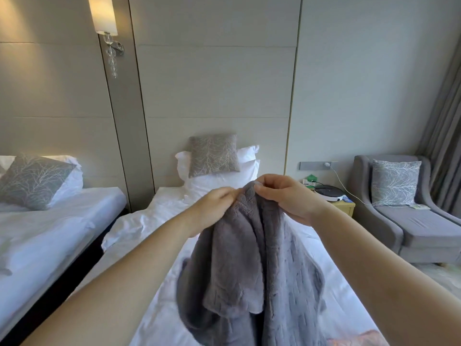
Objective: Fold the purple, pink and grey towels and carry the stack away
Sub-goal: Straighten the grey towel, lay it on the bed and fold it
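Grey towel (252,265) hanging lengthwise above bed (139,221), top edge pinched by left hand (214,211) and right hand (287,198) grip

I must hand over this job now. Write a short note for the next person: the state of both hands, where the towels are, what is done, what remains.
Left hand: pinching the top edge of the grey towel.
Right hand: pinching the same edge, close beside the left.
Grey towel: held up over the bed, hanging bunched and unfolded.
A pinkish-orange cloth shows at the bottom edge, on the bed; it may be the pink towel. The purple towel is not in view.
Done: no folded towel is visible.
Left: spread and fold the grey towel, fold the others, stack them, carry the stack away.
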`<state>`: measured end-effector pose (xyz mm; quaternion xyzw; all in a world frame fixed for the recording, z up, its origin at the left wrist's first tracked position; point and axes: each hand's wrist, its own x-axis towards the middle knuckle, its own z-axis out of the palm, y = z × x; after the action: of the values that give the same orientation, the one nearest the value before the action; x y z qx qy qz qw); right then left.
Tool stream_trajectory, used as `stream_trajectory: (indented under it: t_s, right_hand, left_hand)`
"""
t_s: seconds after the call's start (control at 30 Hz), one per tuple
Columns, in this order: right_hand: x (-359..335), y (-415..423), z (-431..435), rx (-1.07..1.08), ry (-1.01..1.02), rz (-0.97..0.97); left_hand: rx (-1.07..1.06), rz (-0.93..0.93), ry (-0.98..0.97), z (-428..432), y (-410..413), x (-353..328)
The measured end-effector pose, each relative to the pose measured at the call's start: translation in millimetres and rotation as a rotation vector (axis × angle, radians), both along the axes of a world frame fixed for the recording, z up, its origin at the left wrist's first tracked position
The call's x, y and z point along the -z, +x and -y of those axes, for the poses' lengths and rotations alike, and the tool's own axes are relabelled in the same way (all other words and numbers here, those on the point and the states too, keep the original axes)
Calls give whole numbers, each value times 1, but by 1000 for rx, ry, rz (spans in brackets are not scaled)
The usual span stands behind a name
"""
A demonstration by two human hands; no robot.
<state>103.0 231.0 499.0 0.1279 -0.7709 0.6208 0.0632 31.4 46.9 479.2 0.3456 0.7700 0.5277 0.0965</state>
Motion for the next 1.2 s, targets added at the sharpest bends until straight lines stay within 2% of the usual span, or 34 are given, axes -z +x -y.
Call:
stream_trajectory:
  t_s: [0.07, 0.17, 0.3, 0.43, 0.57, 0.67, 0.73, 0.8, 0.87, 0.93, 1.1, 1.2]
  right_hand:
    - [10, 3, -7, -8, 41, 6]
    - [27, 9, -17, -30, 121, 38]
    - [47, 17, -29, -33, 185, 146]
    - [64, 23, -40, 18, 365, 211]
    - [84, 27, -44, 122, 277, 196]
    - [74, 26, -43, 263, 238, 40]
    - [57, 24, -37, 252, 281, -18]
    - [42, 20, -28, 192, 376, -41]
    - [33, 15, -17, 146, 467, -36]
    - [32, 11, -8, 122, 542, -10]
    - [49, 12, -9, 39, 540, 78]
    - [49, 15, -15, 46, 540, 83]
  left_hand:
    - [-12, -29, 102, -2, -5, -5]
    - [-62, -200, 108, -6, -9, -19]
    - [-229, -320, 167, -4, -19, -36]
    - [-402, -359, 210, 7, -32, -44]
    - [-508, -346, 200, 21, -41, -39]
    - [-605, -326, 72, 36, -50, -29]
    - [-628, -334, -167, 41, -53, -18]
    - [-470, -370, -324, 33, -46, -6]
    - [-178, -304, -309, 17, -28, 8]
    - [37, -152, -274, 2, -11, 24]
    - [164, 30, -276, -1, 1, 45]
    - [219, 46, -247, -5, 5, 46]
